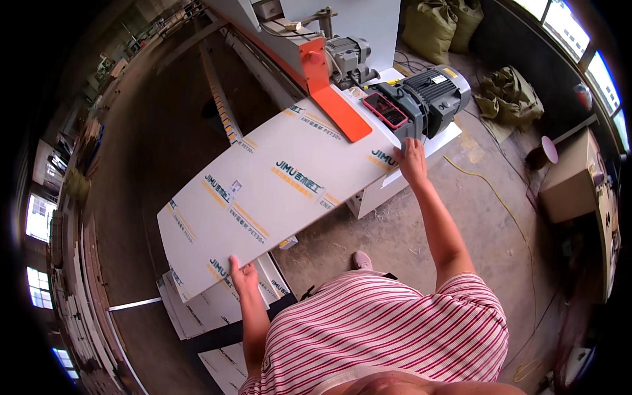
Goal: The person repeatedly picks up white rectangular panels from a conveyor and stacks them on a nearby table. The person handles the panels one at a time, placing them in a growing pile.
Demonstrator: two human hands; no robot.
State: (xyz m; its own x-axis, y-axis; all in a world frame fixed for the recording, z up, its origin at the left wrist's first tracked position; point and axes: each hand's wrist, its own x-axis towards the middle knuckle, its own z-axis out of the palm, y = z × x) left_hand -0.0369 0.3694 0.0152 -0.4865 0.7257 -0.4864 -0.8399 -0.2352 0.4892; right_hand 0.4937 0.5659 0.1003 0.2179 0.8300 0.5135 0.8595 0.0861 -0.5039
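Note:
A large white board [270, 178], its film printed in green and yellow, lies slanted in front of me. My left hand [245, 276] grips the board's near edge at the lower left, thumb on top and the other fingers partly hidden underneath. At the board's right end, my right hand [411, 160] is closed over the corner, beside the machine. An orange metal guard [342, 115] reaches down over the board's far right part. Just past that corner, a phone in a red case [385, 110] rests on the machine next to a grey motor [434, 92].
More printed boards [210, 309] are stacked below my left hand. A second, smaller motor [349, 56] sits behind the orange guard. A yellow cord [494, 191] crosses the concrete floor at right. Full sacks [431, 29] and a wooden cabinet [569, 178] stand farther off.

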